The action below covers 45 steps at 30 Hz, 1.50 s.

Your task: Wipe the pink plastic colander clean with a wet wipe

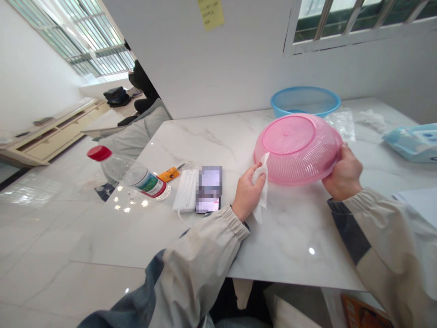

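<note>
A pink plastic colander (300, 150) is tilted above the table, its round base turned up and partly toward me. My right hand (343, 173) grips its rim on the right side, fingers hidden behind it. In my left hand (248, 191) a white wipe (261, 187) is pinched, its lower end hanging down. The wipe and fingertips are at the colander's left edge; whether they press on it I cannot tell. Behind the colander stands a blue plastic basket (303, 102) against the wall.
On the marble-patterned table (290, 255), a phone (209, 189) lies by a white power bank (184, 190) with a cable. Left of them are an orange packet (169, 174) and a red-capped bottle (136, 175). At right are a wipes pack (414, 142), crumpled tissue (372, 119) and clear plastic (343, 123).
</note>
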Tool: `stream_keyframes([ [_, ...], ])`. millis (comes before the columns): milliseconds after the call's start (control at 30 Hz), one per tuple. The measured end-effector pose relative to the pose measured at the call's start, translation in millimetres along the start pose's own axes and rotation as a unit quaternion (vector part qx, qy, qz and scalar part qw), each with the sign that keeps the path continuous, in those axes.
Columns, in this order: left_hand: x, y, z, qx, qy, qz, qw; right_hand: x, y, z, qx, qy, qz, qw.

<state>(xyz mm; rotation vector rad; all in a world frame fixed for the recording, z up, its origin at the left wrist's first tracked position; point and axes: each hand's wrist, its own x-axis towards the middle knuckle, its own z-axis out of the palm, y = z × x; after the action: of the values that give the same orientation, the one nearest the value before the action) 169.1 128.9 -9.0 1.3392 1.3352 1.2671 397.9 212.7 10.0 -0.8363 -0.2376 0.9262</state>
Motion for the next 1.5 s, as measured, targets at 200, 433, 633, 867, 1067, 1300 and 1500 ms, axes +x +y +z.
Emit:
stream_keyframes([
  [200, -1.4, -0.1, 0.7, -0.017, -0.023, -0.011, 1.0, 1.9, 1.4, -2.5, -0.001, -0.011, -0.001, 1.0],
  [433, -1.8, 0.2, 1.5, -0.033, -0.046, -0.012, 0.998, 2.6, 1.8, -2.9, 0.0, -0.006, -0.001, 1.0],
  [633, -1.6, 0.8, 1.5, -0.034, -0.044, -0.018, 0.998, 2.5, 2.2, -3.8, -0.012, -0.011, -0.005, 1.0],
  [867, -2.9, 2.0, 1.7, -0.029, -0.044, -0.01, 0.999, 4.4, 2.8, -4.5, -0.004, -0.006, -0.007, 1.0],
  [1067, -1.1, 0.3, -1.6, -0.024, 0.028, 0.012, 0.999, 1.7, 1.1, -3.5, -0.012, 0.0, 0.007, 1.0],
  [1300, 0.5, 0.5, -3.4, -0.007, 0.103, -0.006, 0.995, -0.5, 0.5, -2.3, -0.017, 0.0, 0.007, 1.0],
  [1500, -0.3, -2.1, -2.0, -0.022, 0.063, -0.007, 0.998, -2.6, -1.0, 0.1, -0.004, -0.002, 0.018, 1.0],
])
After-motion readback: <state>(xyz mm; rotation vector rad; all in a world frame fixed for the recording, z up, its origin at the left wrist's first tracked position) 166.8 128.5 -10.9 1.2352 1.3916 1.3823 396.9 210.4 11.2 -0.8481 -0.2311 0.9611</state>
